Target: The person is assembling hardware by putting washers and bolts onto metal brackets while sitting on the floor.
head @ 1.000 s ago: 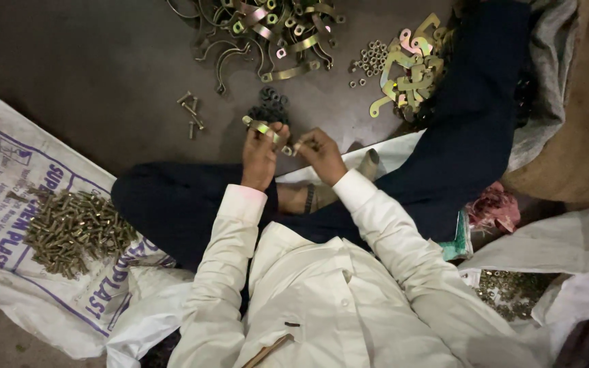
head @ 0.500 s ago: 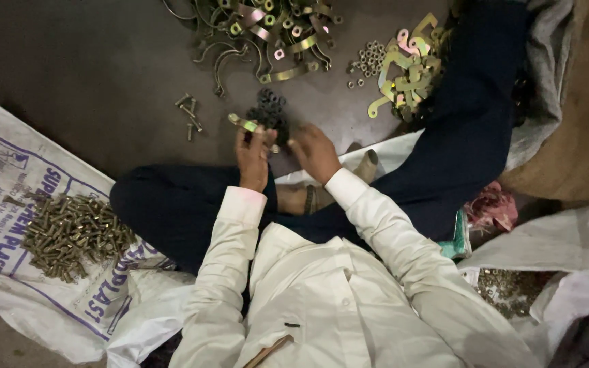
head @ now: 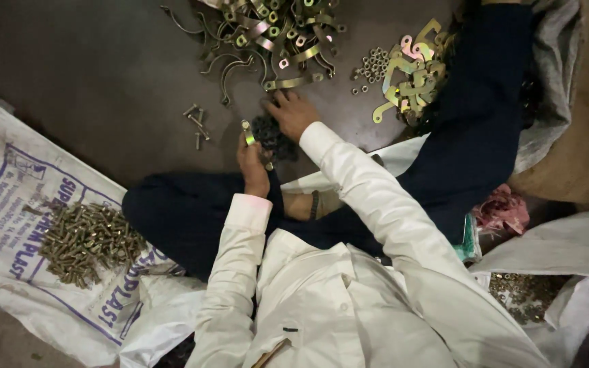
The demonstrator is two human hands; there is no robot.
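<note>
At far left we note a white woven sack (head: 8,204) spread flat on the dark floor (head: 90,75), with a heap of brass-coloured bolts (head: 83,242) lying on it. Further right, a few loose bolts (head: 196,123) lie on the bare floor, well apart from the heap. Next we see our left hand (head: 253,167), fingers curled around a small yellowish clip (head: 247,131) that sticks up past the thumb; the hand is closed on it and rests just above our dark-trousered knee (head: 172,215). Just beside it, touching the floor, is a small dark pile of parts (head: 270,136); we cannot tell what kind they are. Our right hand (head: 293,112) reaches forward over that pile, fingers bent down onto it at its far edge; whether it has grasped anything there we cannot tell. Beyond both hands, at the top, lies a tangle of curved metal clamps (head: 267,41), zinc-yellow, some with holes at the ends. Right of that we record a small cluster of nuts (head: 374,66), then a group of flat iridescent brackets (head: 414,71) just beside our other trouser leg (head: 472,129). At lower right, a pink crumpled cloth (head: 506,208) lies near a white bag (head: 567,245), and below it a scatter of small washers (head: 523,294).
</note>
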